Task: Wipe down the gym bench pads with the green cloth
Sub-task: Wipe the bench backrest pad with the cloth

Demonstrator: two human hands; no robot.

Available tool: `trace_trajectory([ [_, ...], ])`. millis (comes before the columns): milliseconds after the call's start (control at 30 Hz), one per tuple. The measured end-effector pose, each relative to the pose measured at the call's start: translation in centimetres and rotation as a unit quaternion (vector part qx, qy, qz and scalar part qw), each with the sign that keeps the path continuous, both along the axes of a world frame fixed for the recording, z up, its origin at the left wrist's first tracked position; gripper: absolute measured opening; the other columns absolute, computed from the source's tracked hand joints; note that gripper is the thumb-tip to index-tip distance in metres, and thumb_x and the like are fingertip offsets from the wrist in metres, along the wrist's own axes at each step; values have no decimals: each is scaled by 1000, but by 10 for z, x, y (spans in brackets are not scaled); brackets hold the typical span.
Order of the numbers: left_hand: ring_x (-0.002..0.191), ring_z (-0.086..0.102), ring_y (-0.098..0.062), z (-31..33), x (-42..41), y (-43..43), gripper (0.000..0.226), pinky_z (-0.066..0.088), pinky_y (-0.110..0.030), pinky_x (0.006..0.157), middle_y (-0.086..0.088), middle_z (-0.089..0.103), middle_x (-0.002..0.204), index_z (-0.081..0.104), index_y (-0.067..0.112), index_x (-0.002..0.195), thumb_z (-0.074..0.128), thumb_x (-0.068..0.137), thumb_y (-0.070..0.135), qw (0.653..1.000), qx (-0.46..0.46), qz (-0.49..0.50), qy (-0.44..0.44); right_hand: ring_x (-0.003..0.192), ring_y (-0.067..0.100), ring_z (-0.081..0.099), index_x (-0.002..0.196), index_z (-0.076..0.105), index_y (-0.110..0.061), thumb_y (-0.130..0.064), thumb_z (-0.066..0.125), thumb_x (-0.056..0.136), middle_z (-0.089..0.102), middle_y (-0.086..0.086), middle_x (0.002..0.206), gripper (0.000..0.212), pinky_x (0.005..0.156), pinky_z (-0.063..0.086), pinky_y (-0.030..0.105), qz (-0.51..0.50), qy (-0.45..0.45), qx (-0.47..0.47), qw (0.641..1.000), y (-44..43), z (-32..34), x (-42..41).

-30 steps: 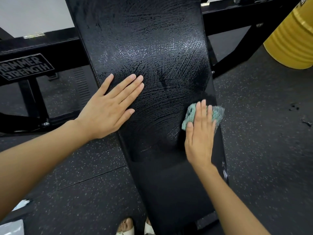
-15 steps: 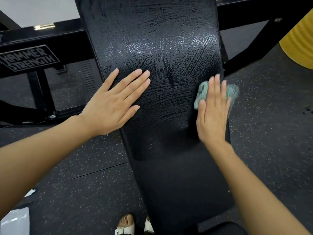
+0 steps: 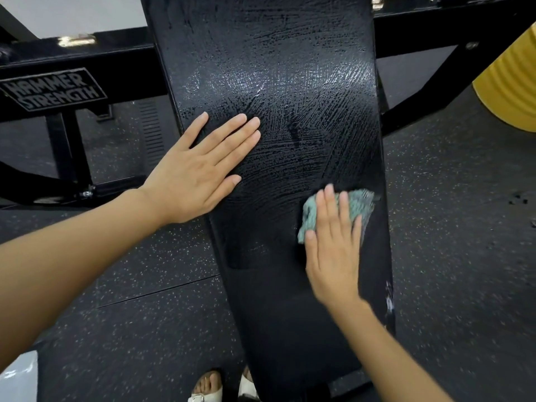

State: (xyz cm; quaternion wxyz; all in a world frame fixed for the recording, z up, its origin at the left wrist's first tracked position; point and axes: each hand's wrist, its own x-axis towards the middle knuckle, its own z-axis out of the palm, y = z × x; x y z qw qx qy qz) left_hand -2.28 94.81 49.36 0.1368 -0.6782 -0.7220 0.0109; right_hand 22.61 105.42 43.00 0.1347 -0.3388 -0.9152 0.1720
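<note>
- while the left hand (image 3: 197,172) lies flat and open on the pad (image 3: 290,82), bracing it, the wiping step is in hand.
- the right hand (image 3: 333,245) presses the green cloth (image 3: 358,203) flat near the pad's right edge, fingers stretched over it, not curled.
- wet streaks cover the upper pad; the near part looks dry, so the next stroke likely calls for steady pressure toward the person.

The counter pad (image 3: 290,97) is glossy black, streaked with pale wet swirl marks in fine, hatched lines. The cloth (image 3: 358,203) is muted green — a teal shade. The frame (image 3: 121,71) is black, with a grey-lettered black plate (image 3: 55,89). The floor (image 3: 464,227) is dark grey — flecked white. A drum (image 3: 513,91) is yellow. Sandals (image 3: 200,397) are white.
</note>
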Motion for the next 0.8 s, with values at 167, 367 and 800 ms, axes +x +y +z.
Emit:
trace_trajectory([
  [167, 151, 4, -22, -2, 1, -2, 61, 2, -50, 121, -6, 6, 164, 8, 9, 156, 18, 103, 36, 1000, 9, -3, -4, 150, 19, 0, 155, 5, -22, -29, 23, 101, -1, -8, 163, 57, 119, 4, 47, 5, -28, -12, 1000, -58, -32, 35],
  [367, 151, 3, -23, -13, 10, -19, 60, 5, -48, 122, -7, 5, 164, 8, 8, 156, 18, 104, 35, 999, 0, -37, -17, 150, 18, -4, 154, 1, -21, -28, 21, 103, -4, -7, 163, 56, 120, -2, 44, -55, 16, -44, 997, -81, -33, 9],
  [800, 151, 3, -21, -16, 13, -22, 60, 3, -45, 122, -7, 6, 164, 9, 8, 155, 20, 103, 35, 999, 3, -45, -20, 149, 13, -7, 154, 7, -20, -36, 16, 104, -2, -8, 161, 54, 120, -2, 45, -38, 31, -24, 999, -119, -10, -55],
])
